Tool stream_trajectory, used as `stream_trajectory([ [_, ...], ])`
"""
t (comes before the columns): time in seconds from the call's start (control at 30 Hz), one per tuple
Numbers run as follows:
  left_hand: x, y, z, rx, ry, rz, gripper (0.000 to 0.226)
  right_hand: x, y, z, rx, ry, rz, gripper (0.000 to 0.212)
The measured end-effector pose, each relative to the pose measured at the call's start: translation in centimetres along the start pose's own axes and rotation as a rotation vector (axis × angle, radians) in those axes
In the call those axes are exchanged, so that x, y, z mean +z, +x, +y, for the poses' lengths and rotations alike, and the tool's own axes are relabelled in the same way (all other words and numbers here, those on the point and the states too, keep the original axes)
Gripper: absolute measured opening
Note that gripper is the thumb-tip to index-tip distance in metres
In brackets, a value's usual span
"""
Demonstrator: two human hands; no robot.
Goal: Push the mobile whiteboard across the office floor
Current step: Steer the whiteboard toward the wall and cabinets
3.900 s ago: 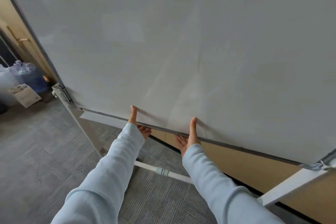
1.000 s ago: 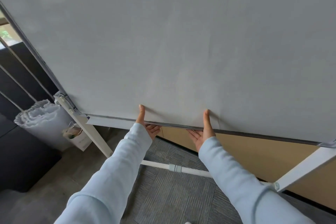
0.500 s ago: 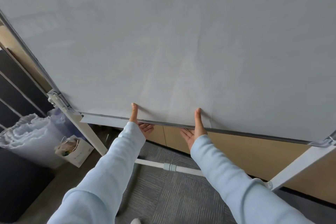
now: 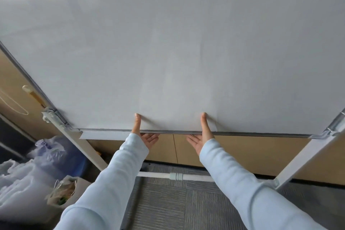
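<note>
Leftmost, white crumpled sheeting (image 4: 16, 188) and a clear plastic bag (image 4: 50, 152) on the floor, a small white carrier bag (image 4: 64, 193) beside them; tan wall panel (image 4: 13, 87) behind. Next, the whiteboard stand's left leg (image 4: 87, 153), slanting down to a white crossbar (image 4: 168, 175) above grey striped carpet (image 4: 164, 209). Centre, mobile whiteboard (image 4: 177, 43), blank, filling most of the view, tilted towards the viewer. Left hand (image 4: 144, 135) pinching the board's lower edge (image 4: 261, 134), thumb on the face, fingers underneath. Right hand (image 4: 202, 136) gripping the same edge likewise, well apart from the left. Both sleeves light blue. Rightmost, right leg (image 4: 306, 162) and metal corner bracket (image 4: 334, 129).
</note>
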State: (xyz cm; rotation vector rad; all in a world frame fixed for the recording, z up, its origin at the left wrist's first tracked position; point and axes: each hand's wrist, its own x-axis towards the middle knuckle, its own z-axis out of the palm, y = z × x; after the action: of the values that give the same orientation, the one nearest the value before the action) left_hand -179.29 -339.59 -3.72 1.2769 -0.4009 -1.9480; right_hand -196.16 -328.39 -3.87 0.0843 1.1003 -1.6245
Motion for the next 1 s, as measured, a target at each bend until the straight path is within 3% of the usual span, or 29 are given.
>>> stream_trajectory([
  [0.37,-1.5,1.7,2.6,-0.089,0.050,-0.129,0.088,3.5,0.2,1.8,-0.101,0.116,0.149,0.097],
  [0.87,-0.4,3.4,3.8,-0.127,0.119,-0.217,0.090,4.5,0.0,0.5,-0.098,0.161,0.215,0.109],
  [1.0,0.0,3.6,3.6,-0.137,0.115,-0.222,0.079,4.2,0.6,0.3,-0.110,0.154,0.226,0.109],
])
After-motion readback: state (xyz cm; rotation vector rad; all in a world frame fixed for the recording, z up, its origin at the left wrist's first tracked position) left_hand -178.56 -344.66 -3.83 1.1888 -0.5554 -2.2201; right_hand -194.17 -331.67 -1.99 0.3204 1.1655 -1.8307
